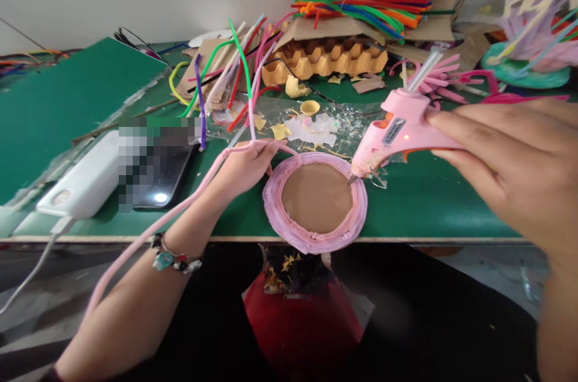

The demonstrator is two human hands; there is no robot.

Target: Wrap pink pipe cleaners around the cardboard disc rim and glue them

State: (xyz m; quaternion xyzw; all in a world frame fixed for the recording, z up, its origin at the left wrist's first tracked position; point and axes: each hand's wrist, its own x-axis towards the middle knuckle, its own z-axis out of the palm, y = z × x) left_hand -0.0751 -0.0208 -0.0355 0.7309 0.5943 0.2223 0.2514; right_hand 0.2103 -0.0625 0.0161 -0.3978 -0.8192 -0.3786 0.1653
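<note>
A round brown cardboard disc [317, 197] lies at the table's front edge, ringed by pink and lilac pipe cleaners [273, 204]. Just left of its top, my left hand [248, 166] is closed on a long pink pipe cleaner [189, 195], whose one end meets the ring and whose other end trails along my forearm. My right hand [501, 153] grips a pink glue gun [401, 123] with a glue stick in its back. The gun's nozzle points down at the ring's upper right inner edge.
A white power bank [85, 174] with a cable and a dark phone [169, 171] lie left. Behind are an egg carton [325, 60], bundled pipe cleaners [361, 0], eggshell pieces [295, 87] and plastic film [356, 123]. A turquoise-based craft piece [526, 69] stands back right.
</note>
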